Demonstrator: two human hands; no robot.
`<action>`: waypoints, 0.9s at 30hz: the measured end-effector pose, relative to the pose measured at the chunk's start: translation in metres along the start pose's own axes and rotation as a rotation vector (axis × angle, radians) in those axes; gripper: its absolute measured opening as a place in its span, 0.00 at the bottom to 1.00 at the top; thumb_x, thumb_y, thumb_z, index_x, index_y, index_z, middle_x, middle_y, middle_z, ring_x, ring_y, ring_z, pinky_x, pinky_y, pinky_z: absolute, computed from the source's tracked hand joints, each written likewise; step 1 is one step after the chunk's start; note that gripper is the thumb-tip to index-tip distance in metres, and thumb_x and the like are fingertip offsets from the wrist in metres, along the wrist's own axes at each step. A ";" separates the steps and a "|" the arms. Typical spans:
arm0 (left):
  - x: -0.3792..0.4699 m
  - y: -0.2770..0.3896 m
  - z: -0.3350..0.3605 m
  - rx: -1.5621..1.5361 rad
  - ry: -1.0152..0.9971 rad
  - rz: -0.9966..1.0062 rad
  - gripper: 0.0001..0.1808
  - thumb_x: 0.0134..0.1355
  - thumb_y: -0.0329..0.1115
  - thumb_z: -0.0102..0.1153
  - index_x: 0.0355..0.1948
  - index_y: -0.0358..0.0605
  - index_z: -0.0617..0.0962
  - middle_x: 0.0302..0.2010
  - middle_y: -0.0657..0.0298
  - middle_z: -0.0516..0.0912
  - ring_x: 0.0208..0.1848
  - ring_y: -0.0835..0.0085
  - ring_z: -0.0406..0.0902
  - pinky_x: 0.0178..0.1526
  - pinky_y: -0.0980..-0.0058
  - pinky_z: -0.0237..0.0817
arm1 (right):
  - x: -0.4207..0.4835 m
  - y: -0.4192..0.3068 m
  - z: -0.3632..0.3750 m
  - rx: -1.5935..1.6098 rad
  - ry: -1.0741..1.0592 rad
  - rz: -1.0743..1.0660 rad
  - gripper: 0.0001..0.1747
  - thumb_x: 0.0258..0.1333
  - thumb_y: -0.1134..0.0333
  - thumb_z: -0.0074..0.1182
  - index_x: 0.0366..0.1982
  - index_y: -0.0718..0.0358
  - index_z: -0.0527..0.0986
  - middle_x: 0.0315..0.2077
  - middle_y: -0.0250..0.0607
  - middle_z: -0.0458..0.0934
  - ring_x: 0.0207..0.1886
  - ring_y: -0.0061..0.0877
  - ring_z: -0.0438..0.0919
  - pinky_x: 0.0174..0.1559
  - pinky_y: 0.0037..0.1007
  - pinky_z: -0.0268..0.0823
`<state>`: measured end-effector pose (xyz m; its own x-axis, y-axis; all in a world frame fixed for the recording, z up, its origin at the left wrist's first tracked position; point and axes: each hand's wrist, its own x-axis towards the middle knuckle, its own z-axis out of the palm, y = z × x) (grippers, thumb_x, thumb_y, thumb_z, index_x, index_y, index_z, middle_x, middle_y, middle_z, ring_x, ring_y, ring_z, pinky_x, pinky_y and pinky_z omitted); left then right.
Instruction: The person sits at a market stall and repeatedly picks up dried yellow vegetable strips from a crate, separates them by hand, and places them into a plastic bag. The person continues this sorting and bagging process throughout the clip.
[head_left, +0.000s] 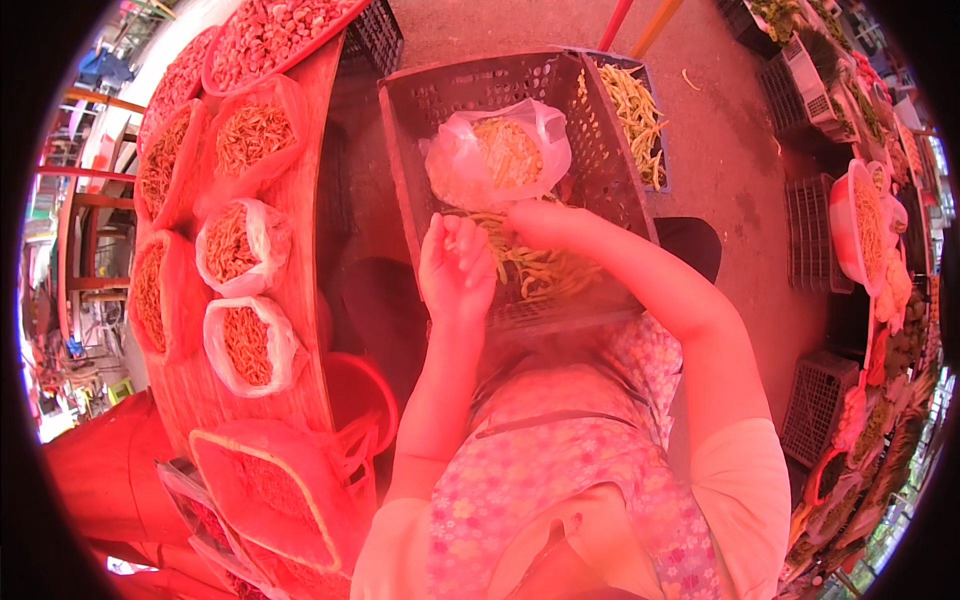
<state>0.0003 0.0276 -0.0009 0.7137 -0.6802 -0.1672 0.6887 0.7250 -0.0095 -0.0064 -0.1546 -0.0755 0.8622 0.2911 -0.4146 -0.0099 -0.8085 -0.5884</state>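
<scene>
Before me stands a dark perforated plastic crate (517, 82). Inside it a clear plastic bag (551, 124), its mouth spread, holds pale shelled pieces (508, 150) that look like beans. Long green bean pods (540, 270) lie in the crate nearer to my body. My left hand (457, 262) is raised over the crate's left side, palm up with curled fingers; whether something small lies in them is unclear. Just to its right, my right hand (540, 225) bends down over the pods, below the bag. Its fingertips are hidden, so a hold on a pod cannot be made out.
A wooden table (304, 315) at left bears several open bags of dried goods (244, 345) and a red tray (274, 41). Beneath its edge is a red bucket (360, 390). A blue crate of pods (637, 112) stands behind mine. Produce stalls with crates (817, 232) line the right.
</scene>
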 end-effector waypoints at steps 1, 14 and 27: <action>0.000 0.000 0.000 -0.019 0.003 -0.016 0.15 0.70 0.40 0.42 0.31 0.42 0.73 0.22 0.63 0.68 0.20 0.78 0.60 0.15 0.83 0.51 | 0.007 0.003 0.016 -0.040 -0.065 0.021 0.11 0.55 0.66 0.51 0.36 0.63 0.79 0.35 0.46 0.80 0.39 0.34 0.79 0.42 0.34 0.70; 0.001 -0.003 -0.006 0.046 0.039 -0.060 0.15 0.70 0.39 0.41 0.32 0.40 0.74 0.22 0.63 0.69 0.20 0.79 0.60 0.15 0.83 0.51 | 0.007 0.033 0.104 -0.472 -0.182 0.072 0.11 0.50 0.68 0.53 0.36 0.59 0.81 0.36 0.39 0.83 0.40 0.36 0.82 0.38 0.38 0.74; -0.001 -0.010 -0.003 0.299 0.156 0.063 0.15 0.70 0.42 0.43 0.33 0.43 0.74 0.22 0.65 0.71 0.18 0.80 0.62 0.16 0.83 0.51 | -0.029 -0.021 -0.007 0.197 -0.133 0.026 0.09 0.49 0.67 0.59 0.32 0.64 0.79 0.28 0.41 0.80 0.33 0.28 0.79 0.37 0.31 0.71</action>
<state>-0.0071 0.0213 -0.0032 0.7439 -0.5934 -0.3075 0.6673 0.6855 0.2912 -0.0275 -0.1495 -0.0470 0.7864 0.3467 -0.5112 -0.1413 -0.7047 -0.6953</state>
